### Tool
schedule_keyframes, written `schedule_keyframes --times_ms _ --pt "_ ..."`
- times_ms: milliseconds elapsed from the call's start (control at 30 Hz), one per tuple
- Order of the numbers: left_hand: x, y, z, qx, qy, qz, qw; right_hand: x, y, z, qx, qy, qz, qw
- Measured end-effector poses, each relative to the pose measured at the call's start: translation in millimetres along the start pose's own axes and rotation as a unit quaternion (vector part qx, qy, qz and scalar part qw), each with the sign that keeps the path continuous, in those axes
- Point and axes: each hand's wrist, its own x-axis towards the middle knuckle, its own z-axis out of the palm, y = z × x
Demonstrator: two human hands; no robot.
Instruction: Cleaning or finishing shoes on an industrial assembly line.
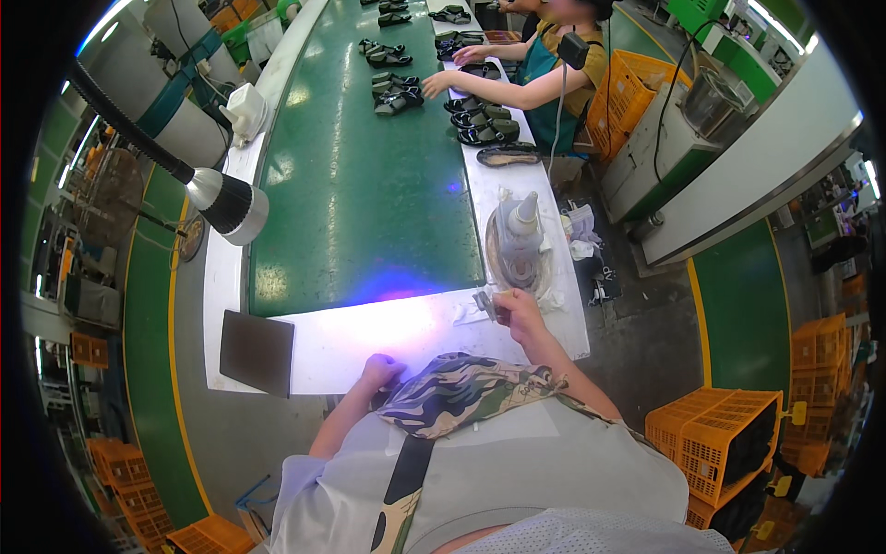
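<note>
My right hand is closed around a small grey object, too small to name, over the near right part of the white table edge. Just beyond it stands a translucent squeeze bottle with a pointed nozzle, in a round clear holder. My left hand is at the table's front edge beside my camouflage apron. Its fingers look curled, and whatever they may hold is hidden. A bright bluish-white patch of light falls on the white surface ahead of it.
A green conveyor belt runs away from me, carrying dark sandals at its far end. A co-worker's arm reaches over it. To the left are a gooseneck lamp and a dark square plate. Orange crates stand right.
</note>
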Motion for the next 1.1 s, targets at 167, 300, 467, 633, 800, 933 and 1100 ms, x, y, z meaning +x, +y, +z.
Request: schedule_keyframes --times_ms 167,300,467,633,800,933,1100 --pt "0 0 0 -0.004 -0.001 -0.004 1.000 0 -1 1 -0.004 -0.003 0.003 1.000" --pt "-2 2 -1 -0.014 -0.004 -0.003 1.000 -1 -2 2 -0.002 0.003 0.003 1.000" --pt "-5 9 -4 0.004 -0.006 0.005 1.000 -1 -2 3 -0.001 0.004 0.001 1.000" --pt "-5 7 -4 0.006 -0.005 0.010 1.000 -3 -3 4 -0.001 0.003 0.003 1.000" --pt "-2 4 -2 0.004 -0.002 0.006 1.000 -3 -4 5 -0.001 0.006 0.006 1.000" --pt "-2 3 -1 0.005 0.001 0.010 1.000 -3 -4 5 0.003 0.003 0.005 1.000" --pt "1 -2 0 0.011 0.007 0.010 1.000 -2 -2 5 0.003 0.003 0.004 1.000"
